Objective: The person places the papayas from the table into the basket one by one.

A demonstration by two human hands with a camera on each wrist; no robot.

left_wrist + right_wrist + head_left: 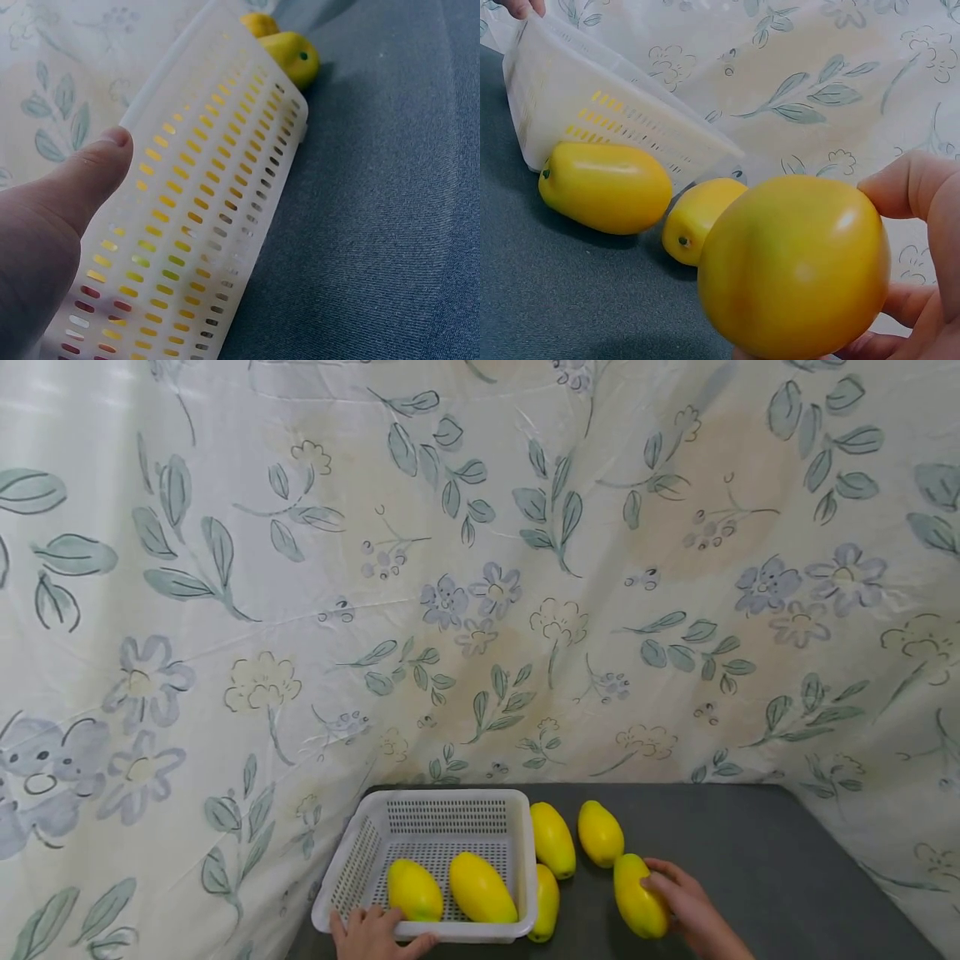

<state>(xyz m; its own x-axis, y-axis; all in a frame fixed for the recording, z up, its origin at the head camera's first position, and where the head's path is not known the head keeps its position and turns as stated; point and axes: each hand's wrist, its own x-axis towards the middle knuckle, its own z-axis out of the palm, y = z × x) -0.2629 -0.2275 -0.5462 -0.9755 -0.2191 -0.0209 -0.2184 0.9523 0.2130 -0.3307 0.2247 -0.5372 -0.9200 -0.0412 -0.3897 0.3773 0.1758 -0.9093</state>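
One yellow fruit (634,893) partly hides right hand (690,906) gripping it.

Basket (450,794): can be entered from above; floor room left at back and left.
Basket front: filled by two inside fruits (482,888); front rim blocked at left by left hand (369,935).
Basket right side: obstructed by two outside fruits (552,841).
Middle strip: narrow gap left before held fruit (639,897); back end hindered by far fruit (600,833).
Table (757,860): wide passage left beyond right hand (686,903).
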